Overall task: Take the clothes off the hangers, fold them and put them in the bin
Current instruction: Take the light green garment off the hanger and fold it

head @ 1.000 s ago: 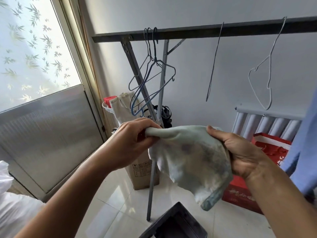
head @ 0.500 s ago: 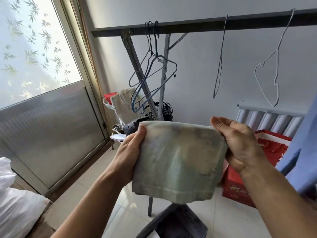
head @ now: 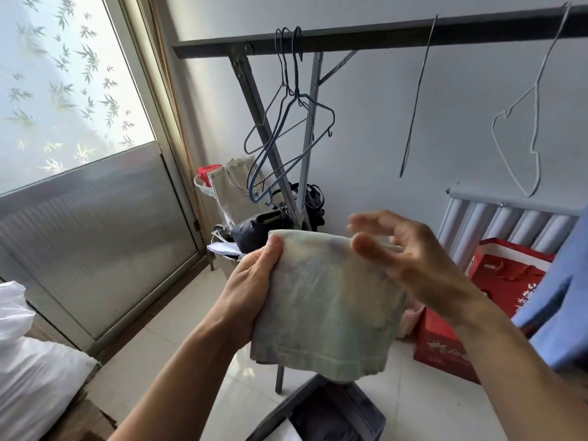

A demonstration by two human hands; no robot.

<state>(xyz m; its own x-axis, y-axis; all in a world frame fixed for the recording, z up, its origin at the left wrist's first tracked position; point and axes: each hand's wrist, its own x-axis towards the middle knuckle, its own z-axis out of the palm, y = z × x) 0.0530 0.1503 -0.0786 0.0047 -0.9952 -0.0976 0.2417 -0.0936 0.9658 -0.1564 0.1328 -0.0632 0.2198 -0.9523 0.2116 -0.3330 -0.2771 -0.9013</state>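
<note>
Pale green folded cotton garment (head: 321, 300) hangs from the left hand (head: 251, 281), whose thumb pinches its upper left corner. The right hand (head: 410, 249), blurred with fingers spread, hovers at the upper right corner and grips nothing. It looks light, limp and not slippery, so it is best held by both top corners. A dark grey plastic bin (head: 281, 410) sits directly below the hands.

One head-worn view was recorded. It was directed forward and down, near the left hand (head: 251, 281) and right hand (head: 413, 259).
</note>
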